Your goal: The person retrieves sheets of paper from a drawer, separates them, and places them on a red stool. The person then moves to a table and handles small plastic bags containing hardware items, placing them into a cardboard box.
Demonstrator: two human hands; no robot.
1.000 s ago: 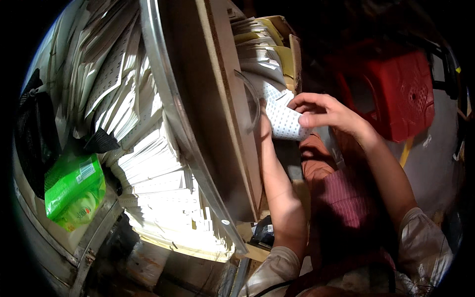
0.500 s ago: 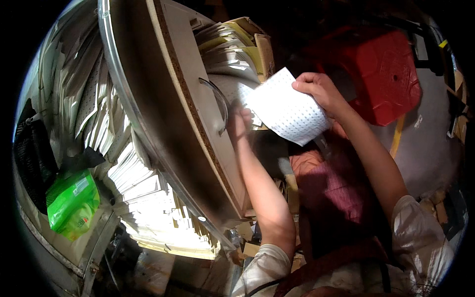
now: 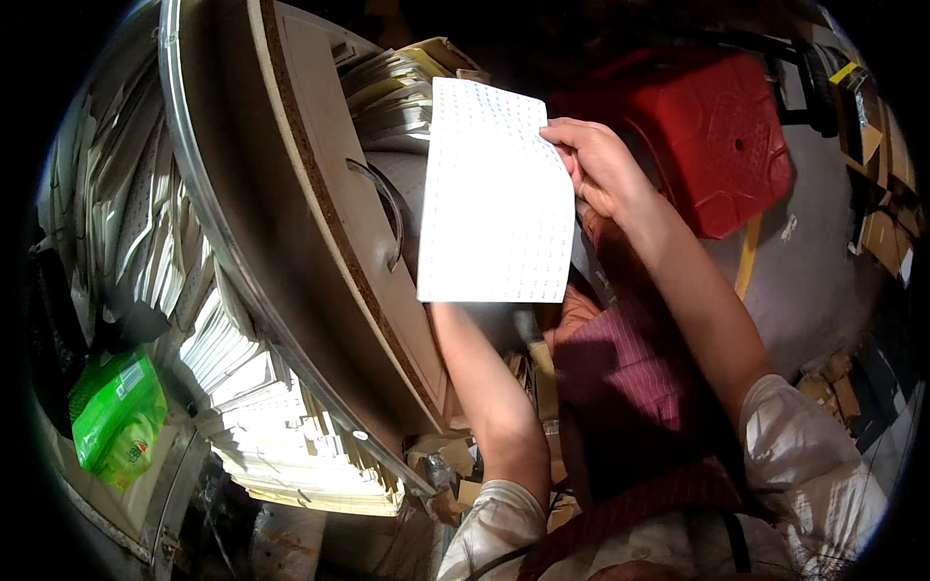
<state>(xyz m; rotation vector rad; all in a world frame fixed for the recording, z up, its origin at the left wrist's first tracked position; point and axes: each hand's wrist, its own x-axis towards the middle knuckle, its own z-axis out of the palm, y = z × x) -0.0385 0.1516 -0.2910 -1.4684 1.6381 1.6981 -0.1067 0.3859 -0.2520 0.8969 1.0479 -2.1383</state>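
Observation:
My right hand (image 3: 593, 160) pinches the upper right edge of a white sheet of paper (image 3: 499, 198) between thumb and fingers. Rows of small printed marks cover the sheet, which faces me nearly flat. My left forearm (image 3: 489, 387) reaches up behind it, so the sheet hides my left hand and its fingers. Just left of the paper is a white cabinet panel (image 3: 329, 136) with a curved metal handle (image 3: 387, 208). A stack of papers and yellowish folders (image 3: 397, 92) stands beyond the sheet, partly covered by it.
A metal-edged tabletop (image 3: 218, 218) runs along my left. Heaped papers (image 3: 291, 441) and a green plastic packet (image 3: 121, 412) lie past it. At the far right stands a red plastic stool-like object (image 3: 722, 145). Cardboard pieces (image 3: 886, 237) lie near the right rim.
My right hand has moved slightly left and up, and the sheet has turned from tilted to nearly upright and broad toward me. It now covers my left hand, which showed beside the handle before.

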